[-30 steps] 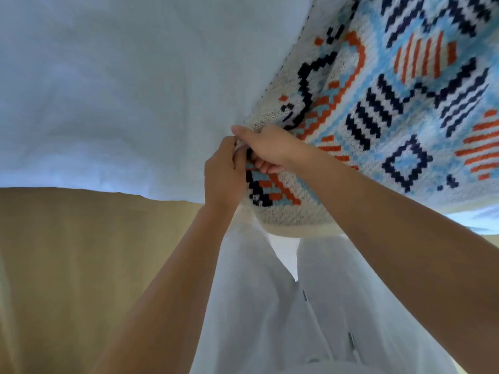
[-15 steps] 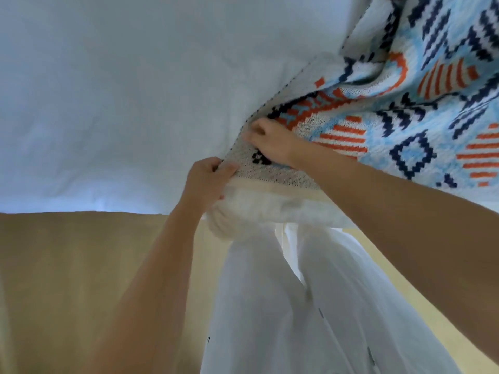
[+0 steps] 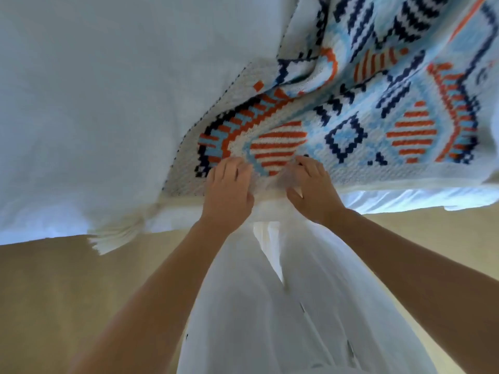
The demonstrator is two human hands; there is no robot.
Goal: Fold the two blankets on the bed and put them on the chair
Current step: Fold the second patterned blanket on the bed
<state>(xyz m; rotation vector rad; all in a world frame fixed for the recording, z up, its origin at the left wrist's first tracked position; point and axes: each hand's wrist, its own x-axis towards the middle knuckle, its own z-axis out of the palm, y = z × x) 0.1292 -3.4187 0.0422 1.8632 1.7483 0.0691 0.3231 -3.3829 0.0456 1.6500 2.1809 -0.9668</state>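
Note:
A patterned blanket (image 3: 391, 109) in light blue, orange, navy and white lies rumpled over the right half of the bed. A plain white blanket (image 3: 108, 98) covers the left half, its fringed corner (image 3: 116, 236) hanging off the near edge. My left hand (image 3: 228, 190) and my right hand (image 3: 310, 188) sit side by side on the patterned blanket's near edge, fingers curled into the fabric. No chair is in view.
The bed's white sheet (image 3: 405, 198) shows along the near edge at right. A beige floor (image 3: 54, 292) runs below the bed. My white trousers (image 3: 283, 306) fill the bottom centre, right against the bed edge.
The patterned blanket has been pulled toward me and spread down to the bed's near edge. My hands moved apart from one pinched corner to gripping the edge side by side.

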